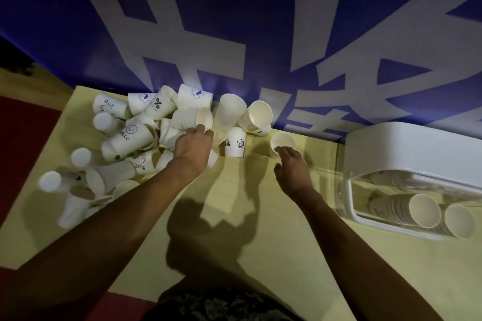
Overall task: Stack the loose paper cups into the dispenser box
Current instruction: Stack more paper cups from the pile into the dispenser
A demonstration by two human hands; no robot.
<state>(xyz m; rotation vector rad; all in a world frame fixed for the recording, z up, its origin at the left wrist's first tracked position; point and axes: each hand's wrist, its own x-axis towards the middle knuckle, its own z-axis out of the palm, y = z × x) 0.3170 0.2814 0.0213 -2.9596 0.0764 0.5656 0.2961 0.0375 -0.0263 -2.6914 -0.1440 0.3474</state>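
A heap of loose cups (146,135) lies on the bench (260,216) in the left centre of the frame, against the banner (234,21) behind. The dispenser box (412,172) sits at the right edge, with two cup stacks (422,212) lying inside. Between heap and box stands a single cup (283,142); the right hand (292,167) touches its rim. The left hand (193,146) rests on the heap.

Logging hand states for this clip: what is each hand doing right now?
Left hand: reaching into the cup pile, fingers at a tilted cup; grip cannot be told.
Right hand: fingers curled on the rim of a single cup.
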